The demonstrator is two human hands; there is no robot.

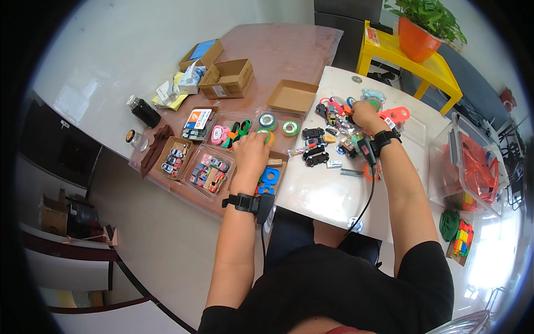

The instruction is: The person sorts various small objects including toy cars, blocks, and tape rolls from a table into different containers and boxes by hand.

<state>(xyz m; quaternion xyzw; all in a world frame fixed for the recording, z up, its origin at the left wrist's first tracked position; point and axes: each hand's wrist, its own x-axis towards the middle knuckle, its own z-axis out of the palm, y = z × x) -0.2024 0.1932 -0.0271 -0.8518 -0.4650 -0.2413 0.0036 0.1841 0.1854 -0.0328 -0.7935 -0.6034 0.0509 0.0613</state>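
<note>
My left hand [251, 153] reaches over a clear plastic tray [281, 146], its fingertips on a yellow-and-green tape roll [270, 137]. Whether they grip that roll cannot be told. Two more tape rolls, one blue-rimmed [267, 120] and one green [290, 128], lie beside it. Left of the hand are green-and-orange scissors [238, 132] and a pink toy with a face [220, 134]. On the white table my right hand [367, 115] dips into a pile of small items. Its fingertips are by a blue ring-shaped roll [351, 101], and its grip is hidden.
Black toy cars [316, 155] lie near a coral plastic piece [394, 115]. Boxes of toy cars [174, 160] and blue plastic parts [270, 176] line the brown table. Cardboard boxes [227, 79] and a black bottle [143, 112] stand behind; a clear bin [467, 163] is right.
</note>
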